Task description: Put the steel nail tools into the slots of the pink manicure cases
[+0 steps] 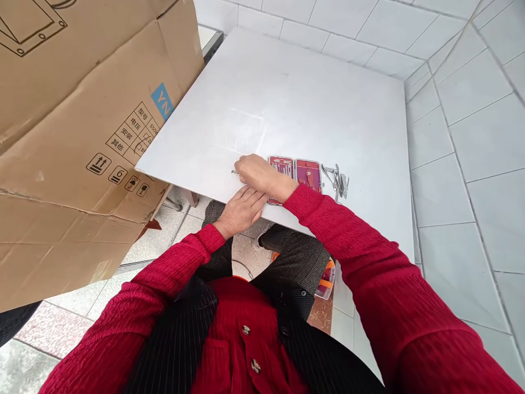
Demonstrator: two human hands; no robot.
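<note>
The manicure case (pixel 301 165) lies open on the white tabletop, near its front edge, its two red-lined halves side by side with slim metal tools set in them. The right hand (pixel 259 171) is at about nine o'clock from the case, back of the hand up, its wrist crossing over part of the left half. Its fingers curl under into a loose fist; whether they grip anything cannot be told. A small silvery piece (pixel 234 172) shows just beyond its knuckles at nine o'clock, too little of it in sight to name. The left hand (pixel 241 210) rests palm down at about eight o'clock from the case, at the table's edge, fingers straight and close together, their tips at the right wrist; what is beneath the palm is hidden.

At three o'clock, just beside the case, lies a cluster of loose metal tools (pixel 338 181). The white tabletop (pixel 328 104) stretches away toward twelve, its surface faintly scuffed. Farther out, a large cardboard box (pixel 82 109) with printed symbols fills ten o'clock. Pale wall tiles (pixel 459 158) run from twelve round to three. Toward five, below the table, sits a clear container (pixel 327 280) with orange parts.
</note>
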